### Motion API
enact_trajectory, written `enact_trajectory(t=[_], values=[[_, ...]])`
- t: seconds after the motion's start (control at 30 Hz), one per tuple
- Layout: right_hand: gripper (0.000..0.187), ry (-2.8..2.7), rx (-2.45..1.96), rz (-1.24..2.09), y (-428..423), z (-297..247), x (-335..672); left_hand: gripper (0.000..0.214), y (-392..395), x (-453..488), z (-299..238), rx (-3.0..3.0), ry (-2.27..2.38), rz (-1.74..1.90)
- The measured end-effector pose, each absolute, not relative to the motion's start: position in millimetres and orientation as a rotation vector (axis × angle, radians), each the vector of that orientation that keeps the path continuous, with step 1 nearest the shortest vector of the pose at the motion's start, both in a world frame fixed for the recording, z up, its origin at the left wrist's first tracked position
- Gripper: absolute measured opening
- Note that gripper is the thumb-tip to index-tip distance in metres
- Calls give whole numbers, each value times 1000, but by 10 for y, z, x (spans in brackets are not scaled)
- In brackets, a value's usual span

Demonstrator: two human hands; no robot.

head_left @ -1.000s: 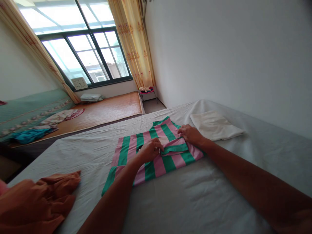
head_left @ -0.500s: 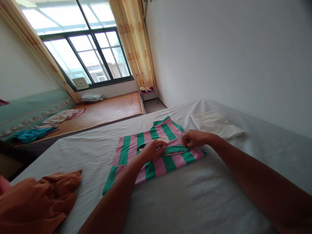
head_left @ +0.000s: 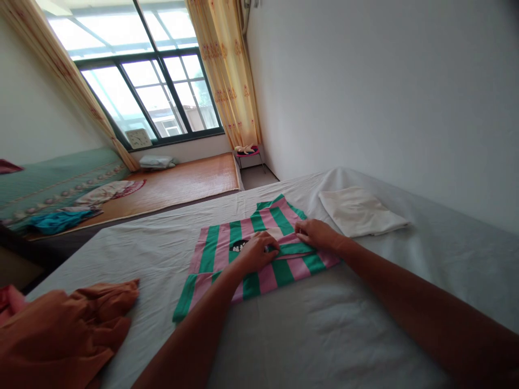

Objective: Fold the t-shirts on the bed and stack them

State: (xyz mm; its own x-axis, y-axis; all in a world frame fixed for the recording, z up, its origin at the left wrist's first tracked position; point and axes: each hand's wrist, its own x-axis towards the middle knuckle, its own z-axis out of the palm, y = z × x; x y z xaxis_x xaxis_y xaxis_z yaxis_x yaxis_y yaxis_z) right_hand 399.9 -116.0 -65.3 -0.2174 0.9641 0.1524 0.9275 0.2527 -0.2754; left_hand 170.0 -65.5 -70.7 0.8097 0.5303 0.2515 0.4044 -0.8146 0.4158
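A pink-and-green striped shirt [head_left: 251, 224] lies spread on the white bed sheet, with a dark printed patch on it partly covered by my left hand. A folded strip [head_left: 295, 248] of the same striped cloth lies across it. My left hand [head_left: 259, 251] is at the strip's left end, thumb and fingers closed in a pinch on the cloth. At the strip's right end my right hand [head_left: 318, 235] rests on the shirt, its fingers stretched over the cloth. Just beyond my right hand is a folded white cloth [head_left: 360, 212].
An orange garment [head_left: 65, 335] lies crumpled at the near left, beside something pink [head_left: 12, 302]. A lower bed [head_left: 190, 175] with a brown mat stands beyond, holding several cloths. A white wall [head_left: 365, 97] borders the right. A small pink stool [head_left: 248, 153] stands in the corner.
The lifted striped strip now lies flatter on the shirt. My right hand has gone from a tight pinch to lying lower with fingers straighter. My left hand has barely moved.
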Motion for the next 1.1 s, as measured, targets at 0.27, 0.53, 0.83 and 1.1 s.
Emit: enact_trajectory(t=[0.27, 0.53, 0.83, 1.1], values=[[21, -2244, -1819, 87, -1200, -729, 3832, 8, -702, 1719, -840, 2679, 758, 622], [32, -2233, -1599, -170, -1094, -808, 3952, 42, -512, 1559, -863, 2665, 1026, 603], [49, -2398, -1539, 90, -1036, -1110, 3844, 52, 175, 617, -1003, 2405, 1819, 238], [33, -2239, -1673, 312, -264, -618, 4084, 47, 570, -17, -947, 2422, 1853, 246]])
